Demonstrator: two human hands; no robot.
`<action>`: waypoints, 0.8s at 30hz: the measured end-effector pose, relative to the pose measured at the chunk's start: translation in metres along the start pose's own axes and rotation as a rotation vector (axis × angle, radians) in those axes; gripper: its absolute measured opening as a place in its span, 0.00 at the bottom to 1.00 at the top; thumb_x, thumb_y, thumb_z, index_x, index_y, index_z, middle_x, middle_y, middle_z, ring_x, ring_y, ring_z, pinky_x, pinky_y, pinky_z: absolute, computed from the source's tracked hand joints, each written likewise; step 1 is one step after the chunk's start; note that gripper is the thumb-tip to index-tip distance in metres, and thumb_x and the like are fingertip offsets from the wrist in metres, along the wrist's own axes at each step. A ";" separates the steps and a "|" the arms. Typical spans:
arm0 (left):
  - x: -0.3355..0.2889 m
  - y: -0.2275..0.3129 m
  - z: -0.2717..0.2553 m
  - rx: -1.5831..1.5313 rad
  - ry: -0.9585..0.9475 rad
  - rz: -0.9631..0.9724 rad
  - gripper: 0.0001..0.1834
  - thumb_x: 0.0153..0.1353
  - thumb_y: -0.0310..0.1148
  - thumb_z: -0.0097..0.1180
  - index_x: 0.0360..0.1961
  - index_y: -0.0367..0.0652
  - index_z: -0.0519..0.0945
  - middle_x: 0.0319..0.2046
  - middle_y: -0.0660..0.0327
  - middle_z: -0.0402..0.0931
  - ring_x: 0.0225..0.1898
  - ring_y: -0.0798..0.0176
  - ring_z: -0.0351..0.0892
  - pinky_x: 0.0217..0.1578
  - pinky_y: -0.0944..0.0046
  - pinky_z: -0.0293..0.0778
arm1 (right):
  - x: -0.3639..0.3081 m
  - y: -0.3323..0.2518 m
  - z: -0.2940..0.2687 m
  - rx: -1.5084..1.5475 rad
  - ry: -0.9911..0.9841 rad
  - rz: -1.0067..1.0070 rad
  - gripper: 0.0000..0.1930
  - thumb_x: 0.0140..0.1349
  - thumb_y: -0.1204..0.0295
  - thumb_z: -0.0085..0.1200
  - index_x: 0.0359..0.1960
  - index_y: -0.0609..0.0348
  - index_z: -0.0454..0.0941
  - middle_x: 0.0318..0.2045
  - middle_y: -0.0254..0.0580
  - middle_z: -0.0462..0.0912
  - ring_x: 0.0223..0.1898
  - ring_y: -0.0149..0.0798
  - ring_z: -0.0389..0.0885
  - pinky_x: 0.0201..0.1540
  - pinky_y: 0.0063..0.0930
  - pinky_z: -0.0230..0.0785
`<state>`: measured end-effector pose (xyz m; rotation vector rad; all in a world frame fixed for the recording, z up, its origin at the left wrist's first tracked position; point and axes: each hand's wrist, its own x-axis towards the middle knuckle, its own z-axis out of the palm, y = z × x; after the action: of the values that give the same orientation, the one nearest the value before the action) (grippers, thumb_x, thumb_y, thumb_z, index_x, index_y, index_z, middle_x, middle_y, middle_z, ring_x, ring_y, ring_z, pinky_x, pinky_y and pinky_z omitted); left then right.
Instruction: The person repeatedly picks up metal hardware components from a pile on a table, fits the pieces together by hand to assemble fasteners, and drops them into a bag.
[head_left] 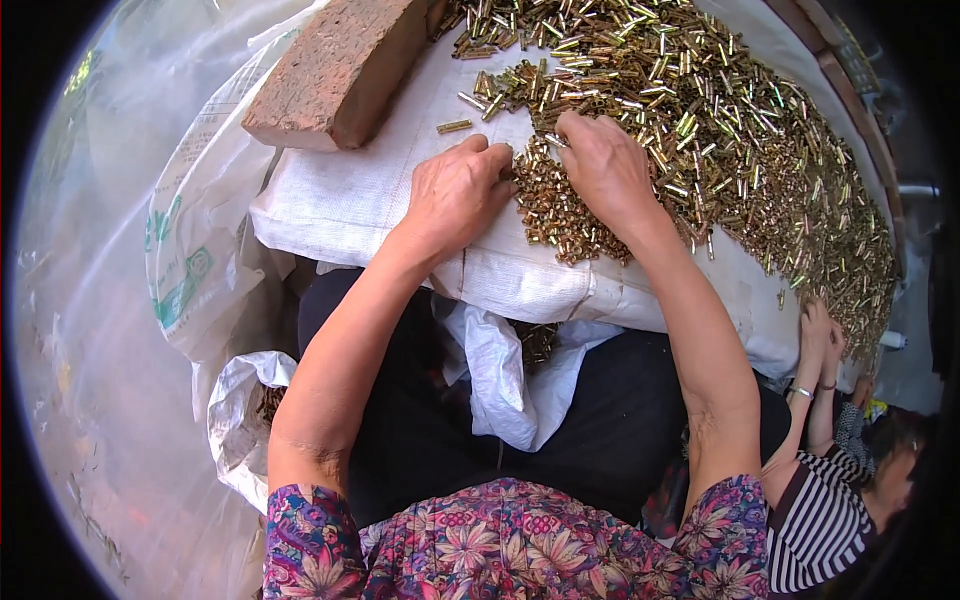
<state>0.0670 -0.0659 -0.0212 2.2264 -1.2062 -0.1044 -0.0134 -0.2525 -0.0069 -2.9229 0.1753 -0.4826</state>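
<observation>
Between my two hands lies a heap of short brass-coloured metal pieces (560, 210) on a white woven cloth (345, 200). My left hand (458, 190) is at the heap's left edge, its fingers curled and the tips mostly hidden. Over the heap's upper part, my right hand (608, 170) bends its fingers down among the pieces. Both hands look closed, but what they pinch, if anything, is too small to make out. Longer shiny metal tubes (690, 110) form a broad pile beyond and right of my right hand. One loose tube (454, 126) rests beyond my left hand.
A red brick (340, 70) sits on the cloth at the far left. White sacks lie at my lap (500, 375) and left (240, 400), with metal pieces visible inside. At right, a co-worker in a striped top (825, 520) has hands (818, 335) at the pile's edge.
</observation>
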 end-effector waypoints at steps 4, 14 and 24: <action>-0.001 -0.005 0.002 0.012 0.016 0.046 0.08 0.53 0.33 0.59 0.32 0.42 0.75 0.31 0.54 0.74 0.37 0.47 0.77 0.37 0.49 0.72 | 0.007 -0.004 0.002 -0.122 -0.137 0.034 0.08 0.56 0.74 0.57 0.37 0.56 0.72 0.28 0.46 0.78 0.35 0.50 0.78 0.36 0.45 0.71; -0.012 -0.004 -0.003 0.156 -0.053 0.047 0.06 0.56 0.30 0.53 0.33 0.40 0.74 0.34 0.52 0.74 0.38 0.44 0.77 0.37 0.49 0.72 | -0.058 -0.019 -0.031 0.837 -0.061 0.388 0.06 0.61 0.76 0.54 0.38 0.64 0.79 0.24 0.29 0.77 0.26 0.22 0.72 0.30 0.18 0.66; -0.024 0.002 -0.022 -0.091 -0.023 0.117 0.05 0.54 0.27 0.52 0.28 0.37 0.70 0.27 0.46 0.76 0.32 0.40 0.77 0.33 0.47 0.72 | -0.106 -0.052 -0.059 1.331 -0.099 0.584 0.07 0.63 0.76 0.53 0.40 0.64 0.79 0.24 0.33 0.77 0.26 0.23 0.73 0.33 0.18 0.68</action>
<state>0.0593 -0.0375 -0.0069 2.0771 -1.3144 -0.1356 -0.1283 -0.1948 0.0252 -1.4904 0.4514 -0.1981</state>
